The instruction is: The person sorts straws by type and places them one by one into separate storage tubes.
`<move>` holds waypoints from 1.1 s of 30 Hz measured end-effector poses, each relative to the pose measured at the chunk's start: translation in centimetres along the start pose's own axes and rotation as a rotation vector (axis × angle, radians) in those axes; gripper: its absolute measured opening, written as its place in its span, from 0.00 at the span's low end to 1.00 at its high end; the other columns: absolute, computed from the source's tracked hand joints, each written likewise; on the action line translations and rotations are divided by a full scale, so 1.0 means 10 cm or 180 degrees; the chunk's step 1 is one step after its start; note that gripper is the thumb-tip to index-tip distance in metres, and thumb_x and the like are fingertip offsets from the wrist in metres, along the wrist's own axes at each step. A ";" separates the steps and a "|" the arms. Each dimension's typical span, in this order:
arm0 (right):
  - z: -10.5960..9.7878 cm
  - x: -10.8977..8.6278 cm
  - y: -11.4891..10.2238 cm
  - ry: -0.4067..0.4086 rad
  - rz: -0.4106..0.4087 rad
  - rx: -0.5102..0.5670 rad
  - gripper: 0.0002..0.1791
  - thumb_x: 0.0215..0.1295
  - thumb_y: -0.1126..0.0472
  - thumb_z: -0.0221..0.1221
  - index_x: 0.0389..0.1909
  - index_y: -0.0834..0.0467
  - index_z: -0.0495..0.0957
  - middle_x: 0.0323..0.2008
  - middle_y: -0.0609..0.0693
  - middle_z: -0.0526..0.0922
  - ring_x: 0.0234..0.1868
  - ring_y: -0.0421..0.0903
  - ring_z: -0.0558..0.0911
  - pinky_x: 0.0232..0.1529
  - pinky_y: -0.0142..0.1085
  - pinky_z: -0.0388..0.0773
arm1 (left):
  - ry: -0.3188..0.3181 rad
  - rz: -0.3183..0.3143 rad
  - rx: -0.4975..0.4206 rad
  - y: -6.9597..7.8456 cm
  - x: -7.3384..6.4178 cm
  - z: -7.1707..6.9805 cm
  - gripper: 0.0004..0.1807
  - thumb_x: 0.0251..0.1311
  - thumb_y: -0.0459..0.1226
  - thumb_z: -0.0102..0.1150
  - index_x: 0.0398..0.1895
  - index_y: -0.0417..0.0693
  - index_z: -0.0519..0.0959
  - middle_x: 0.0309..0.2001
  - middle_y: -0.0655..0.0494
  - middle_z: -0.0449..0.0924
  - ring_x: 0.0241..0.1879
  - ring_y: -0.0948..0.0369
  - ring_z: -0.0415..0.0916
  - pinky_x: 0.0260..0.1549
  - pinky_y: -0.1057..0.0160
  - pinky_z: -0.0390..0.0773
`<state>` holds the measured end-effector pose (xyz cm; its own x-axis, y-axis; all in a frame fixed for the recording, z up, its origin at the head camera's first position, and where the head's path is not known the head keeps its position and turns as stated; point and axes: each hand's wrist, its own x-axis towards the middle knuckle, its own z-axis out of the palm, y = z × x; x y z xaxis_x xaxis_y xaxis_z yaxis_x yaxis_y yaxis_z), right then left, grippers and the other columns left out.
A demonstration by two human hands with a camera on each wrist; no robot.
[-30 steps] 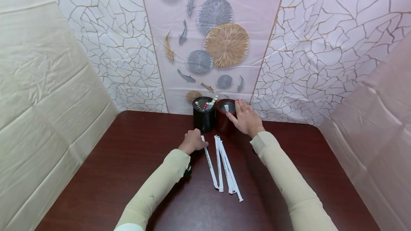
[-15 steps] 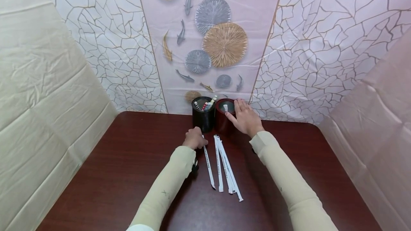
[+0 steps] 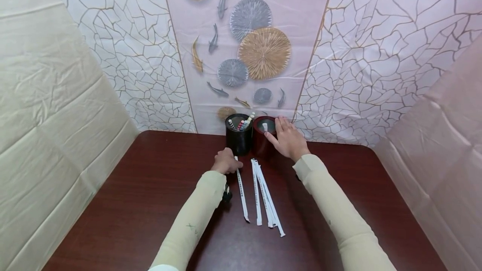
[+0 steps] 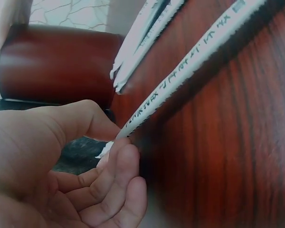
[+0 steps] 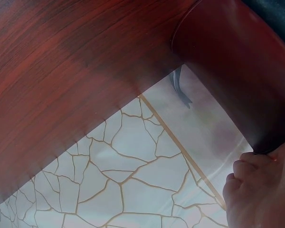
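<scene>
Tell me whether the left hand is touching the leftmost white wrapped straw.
Touching. The left wrist view shows it plainly: the left hand pinches the white wrapped straw between thumb and finger, near one end.

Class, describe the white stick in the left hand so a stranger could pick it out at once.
At the back of the red-brown table stands a black pot. Just in front of it, the left hand pinches the far end of a slim white stick. Unlike the other white sticks, bunched to its right, this one alone is held.
</scene>
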<state>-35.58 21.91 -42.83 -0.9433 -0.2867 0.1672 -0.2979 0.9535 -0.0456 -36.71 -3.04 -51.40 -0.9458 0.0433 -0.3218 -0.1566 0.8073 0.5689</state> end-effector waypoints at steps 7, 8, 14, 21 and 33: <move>0.01 0.00 0.00 0.0006 0.0001 0.0014 0.49 0.83 0.32 0.35 0.82 0.70 0.50 0.84 0.67 0.51 0.85 0.64 0.53 0.84 0.56 0.55 | 0.0339 0.0184 -0.0043 0.08 -0.34 -0.29 0.18 0.62 0.48 0.71 0.36 0.41 0.81 0.29 0.47 0.83 0.37 0.46 0.79 0.39 0.52 0.83; 0.01 0.00 -0.01 0.0000 0.0004 0.0020 0.49 0.83 0.32 0.35 0.83 0.70 0.50 0.84 0.67 0.52 0.85 0.64 0.53 0.84 0.56 0.54 | 0.0385 0.0183 -0.0083 0.11 -0.43 -0.35 0.19 0.62 0.47 0.71 0.39 0.40 0.81 0.33 0.46 0.83 0.41 0.44 0.79 0.43 0.51 0.83; 0.01 0.00 -0.01 -0.0032 0.0012 0.0016 0.49 0.83 0.32 0.34 0.83 0.70 0.49 0.84 0.67 0.51 0.85 0.64 0.52 0.84 0.55 0.54 | 0.0655 0.0419 -0.0133 0.13 -0.61 -0.59 0.17 0.63 0.45 0.70 0.38 0.38 0.82 0.38 0.43 0.85 0.46 0.44 0.81 0.52 0.46 0.82; -0.01 0.02 0.01 0.0000 -0.0005 0.0032 0.50 0.83 0.31 0.34 0.83 0.70 0.49 0.84 0.68 0.51 0.85 0.64 0.52 0.84 0.56 0.55 | 0.0851 0.0827 -0.0064 0.16 -0.75 -0.94 0.20 0.64 0.44 0.68 0.14 0.49 0.81 0.17 0.58 0.79 0.31 0.55 0.78 0.53 0.47 0.79; -0.01 0.02 0.00 -0.0029 -0.0011 0.0004 0.50 0.83 0.31 0.35 0.83 0.70 0.50 0.84 0.68 0.51 0.85 0.64 0.53 0.84 0.56 0.55 | 0.1166 0.1390 -0.0062 0.69 -1.02 -1.53 0.26 0.61 0.39 0.65 0.06 0.57 0.67 0.12 0.66 0.64 0.17 0.65 0.59 0.22 0.65 0.60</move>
<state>-35.77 21.87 -42.72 -0.9436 -0.2908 0.1585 -0.3013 0.9524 -0.0464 -32.48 -6.90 -32.66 -0.9603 0.1610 0.2279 0.2693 0.7492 0.6052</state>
